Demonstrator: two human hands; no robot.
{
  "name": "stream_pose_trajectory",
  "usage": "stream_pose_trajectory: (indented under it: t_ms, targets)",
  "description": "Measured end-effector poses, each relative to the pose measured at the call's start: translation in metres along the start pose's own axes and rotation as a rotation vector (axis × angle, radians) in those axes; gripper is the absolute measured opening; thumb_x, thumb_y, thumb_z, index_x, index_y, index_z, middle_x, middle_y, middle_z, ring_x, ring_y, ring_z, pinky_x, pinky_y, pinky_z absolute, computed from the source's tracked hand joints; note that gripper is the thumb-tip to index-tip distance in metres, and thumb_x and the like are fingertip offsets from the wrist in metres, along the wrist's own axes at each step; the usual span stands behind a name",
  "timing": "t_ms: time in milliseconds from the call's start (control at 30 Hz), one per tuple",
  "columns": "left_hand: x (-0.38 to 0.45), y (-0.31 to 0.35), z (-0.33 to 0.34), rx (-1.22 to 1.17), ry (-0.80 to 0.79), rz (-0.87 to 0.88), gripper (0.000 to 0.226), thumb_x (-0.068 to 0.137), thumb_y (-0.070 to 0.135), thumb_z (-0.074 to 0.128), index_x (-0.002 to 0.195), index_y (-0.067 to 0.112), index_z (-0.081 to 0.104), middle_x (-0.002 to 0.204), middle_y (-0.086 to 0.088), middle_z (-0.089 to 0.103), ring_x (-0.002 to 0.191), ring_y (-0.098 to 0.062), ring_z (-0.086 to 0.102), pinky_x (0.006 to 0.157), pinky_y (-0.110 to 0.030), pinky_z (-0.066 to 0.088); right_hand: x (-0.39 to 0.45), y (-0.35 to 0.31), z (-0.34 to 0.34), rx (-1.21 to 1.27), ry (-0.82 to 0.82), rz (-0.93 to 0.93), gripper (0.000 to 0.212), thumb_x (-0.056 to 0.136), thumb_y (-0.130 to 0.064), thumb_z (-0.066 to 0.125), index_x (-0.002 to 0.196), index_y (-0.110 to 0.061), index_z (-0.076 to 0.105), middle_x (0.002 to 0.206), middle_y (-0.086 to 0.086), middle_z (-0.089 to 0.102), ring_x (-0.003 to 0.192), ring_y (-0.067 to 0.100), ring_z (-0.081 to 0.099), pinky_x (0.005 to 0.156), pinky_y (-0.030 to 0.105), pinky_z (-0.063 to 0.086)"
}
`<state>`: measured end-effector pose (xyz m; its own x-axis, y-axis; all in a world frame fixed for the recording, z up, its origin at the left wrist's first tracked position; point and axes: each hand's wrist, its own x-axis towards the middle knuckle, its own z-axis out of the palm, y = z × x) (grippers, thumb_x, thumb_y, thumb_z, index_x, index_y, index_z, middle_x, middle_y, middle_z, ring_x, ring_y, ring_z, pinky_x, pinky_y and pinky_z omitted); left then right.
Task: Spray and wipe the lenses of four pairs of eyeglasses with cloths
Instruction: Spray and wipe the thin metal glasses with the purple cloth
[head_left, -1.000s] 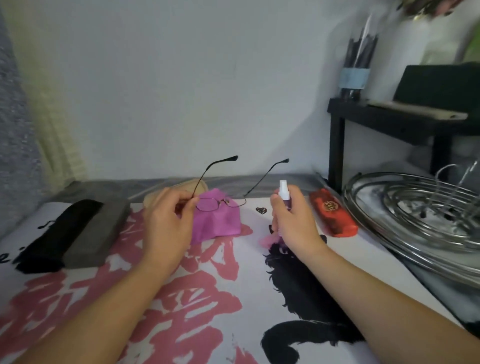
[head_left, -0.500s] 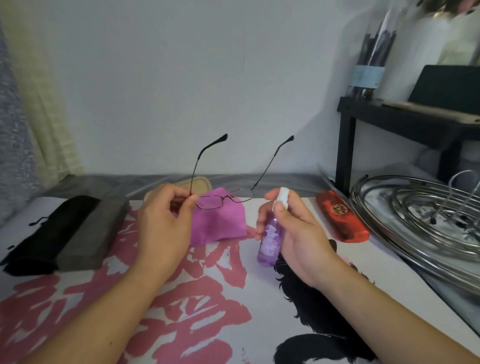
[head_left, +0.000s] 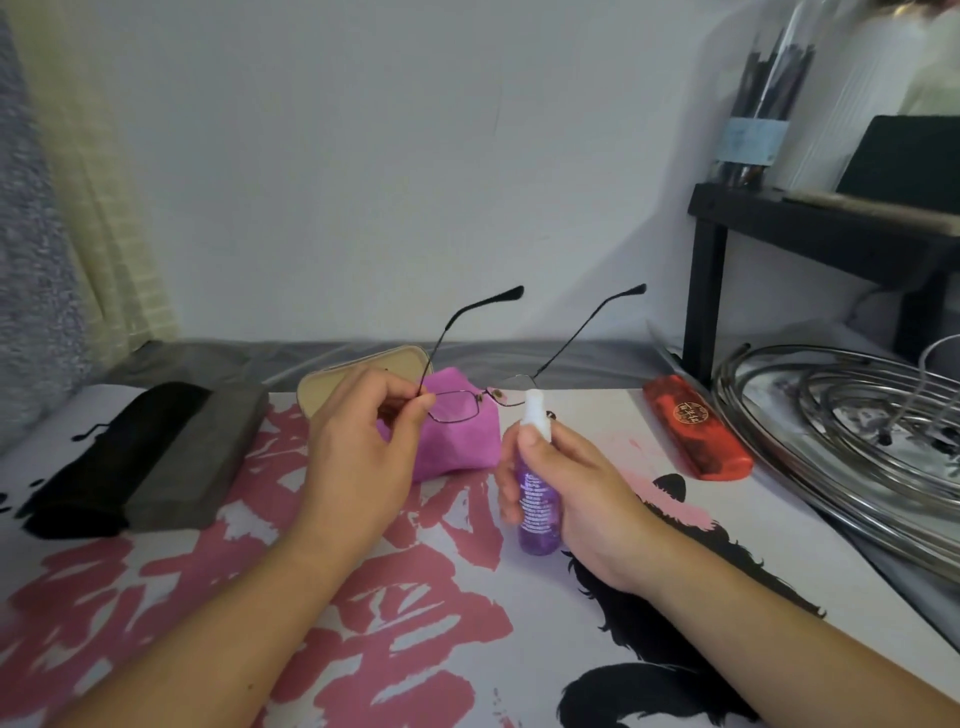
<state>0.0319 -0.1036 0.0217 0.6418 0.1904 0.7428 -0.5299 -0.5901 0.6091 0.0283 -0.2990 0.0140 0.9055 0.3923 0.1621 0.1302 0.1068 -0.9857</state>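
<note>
My left hand (head_left: 363, 447) pinches the left end of a thin dark wire-framed pair of eyeglasses (head_left: 462, 405), held above the table with both temples pointing up and away. My right hand (head_left: 571, 488) grips a small purple spray bottle (head_left: 537, 499) upright, with the index finger on its white nozzle, which sits just below the glasses' right lens. A pink cloth (head_left: 457, 441) lies bunched on the table behind the glasses.
A black pouch (head_left: 98, 457) and a grey case (head_left: 202, 452) lie at the left. A beige case (head_left: 358, 371) sits behind the cloth, a red case (head_left: 696, 431) at the right. A metal wire rack (head_left: 852, 431) and a black shelf (head_left: 810, 228) fill the right side.
My right hand has lifted the spray bottle upright and brought its nozzle close under the glasses' right lens. My left hand holds the glasses in much the same place.
</note>
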Motion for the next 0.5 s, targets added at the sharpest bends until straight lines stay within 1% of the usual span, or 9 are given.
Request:
stream_pose_trajectory:
  t_ms: [67, 100, 167, 233, 333, 433, 500]
  targets:
    - [-0.001, 0.001, 0.001, 0.024, 0.012, 0.06, 0.012, 0.089, 0.002, 0.073, 0.084, 0.009, 0.065, 0.083, 0.014, 0.058, 0.09, 0.015, 0.051, 0.078, -0.003, 0.038, -0.003, -0.01, 0.003, 0.152, -0.015, 0.042, 0.056, 0.084, -0.064, 0.053, 0.081, -0.007, 0.055, 0.063, 0.012, 0.051, 0.054, 0.025, 0.047, 0.06, 0.034, 0.046]
    - [-0.001, 0.001, 0.002, 0.04, 0.012, 0.096, 0.012, 0.089, 0.002, 0.072, 0.083, 0.007, 0.064, 0.081, 0.01, 0.058, 0.089, 0.012, 0.051, 0.078, -0.004, 0.037, -0.005, -0.015, 0.004, 0.22, -0.008, 0.082, 0.065, 0.079, -0.072, 0.051, 0.078, -0.007, 0.055, 0.06, 0.013, 0.048, 0.051, 0.024, 0.045, 0.057, 0.033, 0.045]
    - [-0.003, 0.0, 0.005, 0.071, -0.013, 0.175, 0.013, 0.09, 0.004, 0.071, 0.081, 0.006, 0.063, 0.08, 0.004, 0.058, 0.082, 0.001, 0.05, 0.077, -0.007, 0.037, -0.008, -0.023, 0.003, 0.275, 0.037, 0.166, 0.074, 0.08, -0.08, 0.047, 0.071, -0.007, 0.054, 0.056, 0.012, 0.044, 0.047, 0.024, 0.041, 0.054, 0.032, 0.041]
    - [-0.004, -0.001, 0.008, 0.088, -0.057, 0.227, 0.013, 0.093, 0.008, 0.068, 0.081, 0.005, 0.063, 0.081, 0.0, 0.058, 0.077, -0.005, 0.048, 0.075, -0.011, 0.038, -0.008, -0.028, 0.001, 0.247, 0.094, 0.257, 0.075, 0.083, -0.08, 0.044, 0.065, -0.008, 0.051, 0.053, 0.011, 0.041, 0.045, 0.023, 0.038, 0.055, 0.034, 0.036]
    - [-0.005, -0.003, 0.01, 0.091, -0.108, 0.279, 0.016, 0.096, 0.014, 0.066, 0.083, 0.005, 0.064, 0.082, -0.001, 0.057, 0.076, -0.01, 0.049, 0.071, -0.017, 0.04, -0.008, -0.03, -0.001, 0.133, 0.156, 0.356, 0.07, 0.084, -0.075, 0.05, 0.059, -0.01, 0.052, 0.052, 0.011, 0.043, 0.043, 0.024, 0.039, 0.054, 0.034, 0.036]
    - [-0.004, -0.005, 0.01, 0.084, -0.17, 0.31, 0.017, 0.095, 0.016, 0.064, 0.082, 0.006, 0.062, 0.08, 0.002, 0.054, 0.073, -0.012, 0.049, 0.068, -0.021, 0.041, -0.012, -0.032, 0.0, 0.07, 0.155, 0.407, 0.067, 0.088, -0.069, 0.051, 0.059, -0.009, 0.053, 0.053, 0.012, 0.045, 0.043, 0.024, 0.04, 0.051, 0.033, 0.037]
    - [-0.003, -0.005, 0.009, 0.082, -0.207, 0.302, 0.017, 0.094, 0.013, 0.066, 0.08, 0.007, 0.06, 0.08, 0.003, 0.054, 0.074, -0.013, 0.049, 0.069, -0.024, 0.041, -0.011, -0.035, 0.0, 0.044, 0.155, 0.431, 0.069, 0.088, -0.072, 0.049, 0.06, -0.01, 0.054, 0.053, 0.011, 0.045, 0.042, 0.024, 0.04, 0.049, 0.031, 0.037]
